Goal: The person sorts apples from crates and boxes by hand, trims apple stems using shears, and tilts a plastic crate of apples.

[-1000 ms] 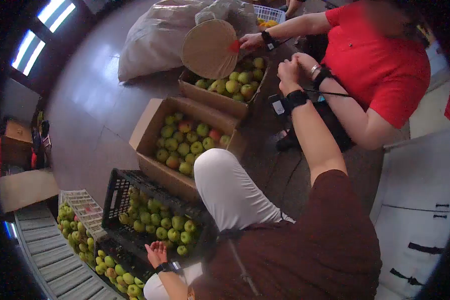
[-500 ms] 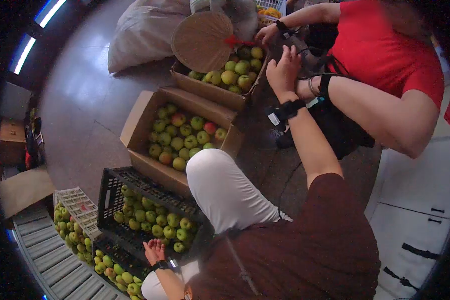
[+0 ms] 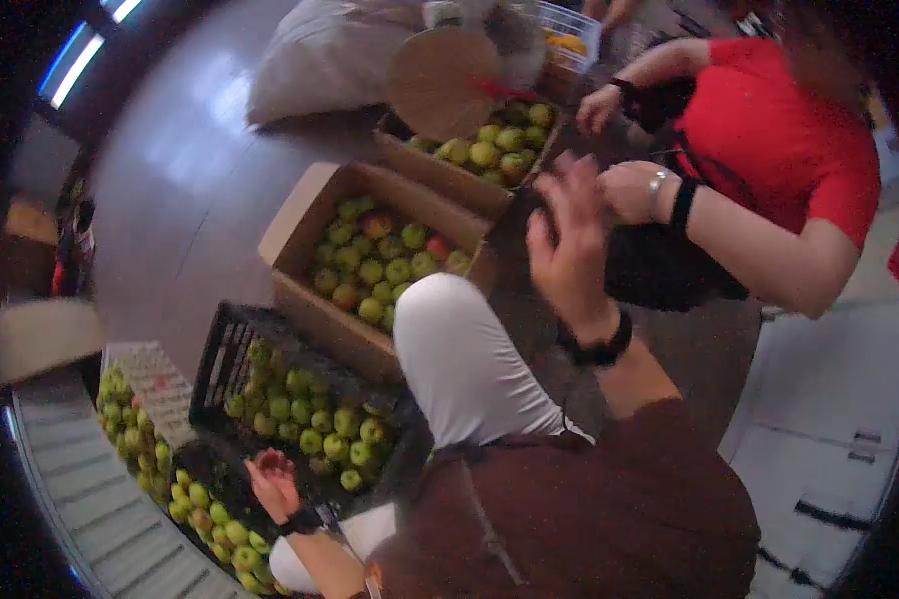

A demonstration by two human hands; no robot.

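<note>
Two hands are in view, both empty. The left hand is open, palm up with fingers loosely curled, over the near edge of the black crate. The right hand is raised with fingers spread, blurred, close beside a co-worker's hand, but whether they touch I cannot tell.

Judging from this, the left hand would do best to close softly round one apple at a time and lift it straight up, not drag it across its neighbours, since this fruit likely bruises easily. The right hand should keep apart from the co-worker's arm.

Apples fill the crate in a loose heap: small, round, mostly yellow-green and smooth-skinned. More lie in the open box beyond the knee, a few of them reddish, and in a second box under a round fan. Others sit along the rollers at lower left.
</note>
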